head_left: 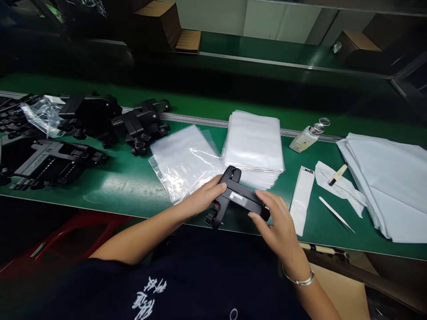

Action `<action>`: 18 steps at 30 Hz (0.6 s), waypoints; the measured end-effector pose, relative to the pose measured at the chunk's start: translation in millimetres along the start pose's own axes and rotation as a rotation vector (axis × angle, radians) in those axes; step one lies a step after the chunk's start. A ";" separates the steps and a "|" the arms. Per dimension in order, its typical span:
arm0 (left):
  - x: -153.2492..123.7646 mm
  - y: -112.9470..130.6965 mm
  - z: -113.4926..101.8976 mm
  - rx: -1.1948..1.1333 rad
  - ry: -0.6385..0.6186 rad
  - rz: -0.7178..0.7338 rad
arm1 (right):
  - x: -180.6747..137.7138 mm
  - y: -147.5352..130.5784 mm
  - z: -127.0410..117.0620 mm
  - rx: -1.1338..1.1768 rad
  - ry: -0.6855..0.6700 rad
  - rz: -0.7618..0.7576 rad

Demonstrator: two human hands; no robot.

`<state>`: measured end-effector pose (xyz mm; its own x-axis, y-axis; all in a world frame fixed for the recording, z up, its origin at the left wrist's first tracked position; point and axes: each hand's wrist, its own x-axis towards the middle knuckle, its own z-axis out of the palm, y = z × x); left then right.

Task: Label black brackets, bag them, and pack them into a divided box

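Note:
A black plastic bracket [245, 195] with a small white label is held over the front edge of the green bench. My left hand [208, 194] grips its left end, thumb on top near the forked tip, the other fingers partly hidden beneath. At its right end, my right hand [275, 220] pinches the body between thumb and fingers. Just beyond the bracket lie loose clear plastic bags [187, 155] and a thick stack of clear bags [255, 138].
Several black brackets [140, 124] crowd the bench's left side. To the right stand a pump bottle [305, 138], a white strip packet [302, 198], tweezers [336, 214], a small cream-handled tool [338, 174] and folded pale cloth [393, 186]. A cardboard box [156, 22] sits on the upper shelf.

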<state>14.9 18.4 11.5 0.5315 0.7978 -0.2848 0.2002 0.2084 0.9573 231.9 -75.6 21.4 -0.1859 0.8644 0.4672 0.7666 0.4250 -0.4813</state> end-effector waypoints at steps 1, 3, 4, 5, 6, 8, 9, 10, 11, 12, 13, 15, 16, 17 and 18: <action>1.3 -1.3 1.5 -0.029 -0.007 -0.087 | -0.3 1.4 -0.4 0.016 -0.015 0.057; 3.5 -3.2 2.4 -0.058 -0.034 -0.177 | -0.9 3.7 -1.2 0.029 -0.035 0.101; 4.5 -3.4 2.0 -0.046 -0.046 -0.158 | -1.1 4.1 -1.0 0.030 -0.037 0.091; 5.3 -2.8 1.3 -0.014 -0.049 -0.102 | -1.1 3.9 -0.4 0.024 -0.034 0.070; 5.9 -1.4 0.5 0.037 -0.047 -0.027 | -0.9 2.9 0.9 0.005 -0.022 0.035; 6.5 3.1 -0.3 0.198 -0.014 0.092 | 0.5 -0.6 4.6 -0.079 0.015 -0.049; 6.3 5.8 -0.3 0.293 0.021 0.106 | 1.5 -2.6 6.7 -0.136 0.035 -0.093; 5.8 8.6 -0.1 0.384 0.064 0.092 | 2.4 -4.4 8.5 -0.191 0.052 -0.133; 5.0 11.1 0.1 0.460 0.102 0.063 | 3.2 -5.7 9.9 -0.229 0.064 -0.165; 3.9 13.2 0.2 0.511 0.126 0.033 | 3.8 -6.4 10.8 -0.243 0.068 -0.184; 2.6 14.9 0.2 0.530 0.131 0.015 | 4.2 -6.3 11.2 -0.234 0.066 -0.182; 0.0 16.8 0.1 0.511 0.089 0.019 | 4.2 -5.0 11.0 -0.178 0.054 -0.153; -0.9 17.4 0.4 0.512 0.067 0.022 | 4.1 -4.1 10.8 -0.156 0.044 -0.143; -1.4 17.8 0.9 0.535 0.063 0.019 | 4.0 -3.4 10.7 -0.150 0.037 -0.145; -1.3 18.2 1.6 0.579 0.074 0.011 | 3.9 -2.9 10.8 -0.159 0.036 -0.159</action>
<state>19.2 20.3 29.2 0.4812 0.8399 -0.2511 0.6236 -0.1266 0.7714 222.3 -70.6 16.6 -0.2924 0.7785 0.5553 0.8171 0.5051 -0.2779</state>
